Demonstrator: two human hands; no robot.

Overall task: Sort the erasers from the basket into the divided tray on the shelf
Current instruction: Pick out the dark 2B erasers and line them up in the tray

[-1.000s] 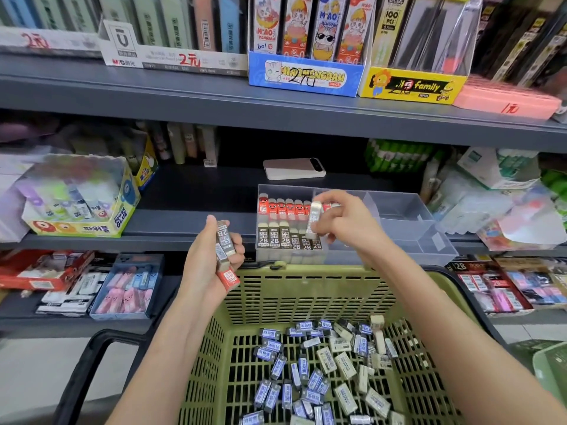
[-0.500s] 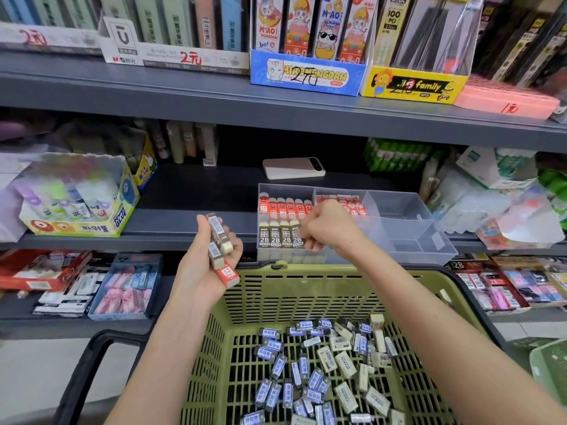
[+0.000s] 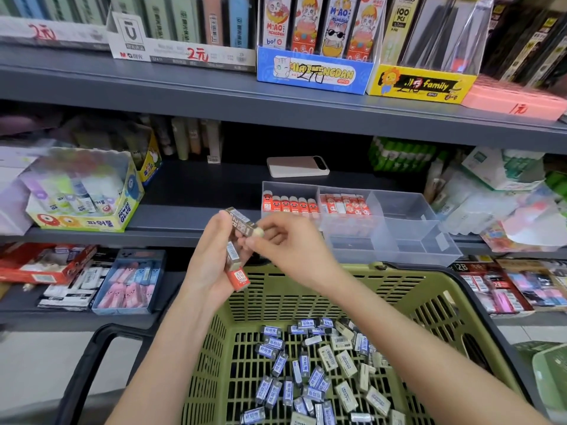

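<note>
Our L hand [image 3: 208, 266] grips a stack of erasers [image 3: 232, 256] above the basket [image 3: 414, 276] far rim. R hand [image 3: 288, 246] pinches the top grey eraser [image 3: 241, 223] by its end, long axis slanting down-right toward the divided tray [image 3: 429, 237] at the shelf [image 3: 184, 219] front edge. R hand's nearer.

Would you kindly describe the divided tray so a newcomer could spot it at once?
Look at the middle shelf, just above the green basket. The tray stands at its front edge. Only it is a clear partitioned box holding red erasers.
</note>
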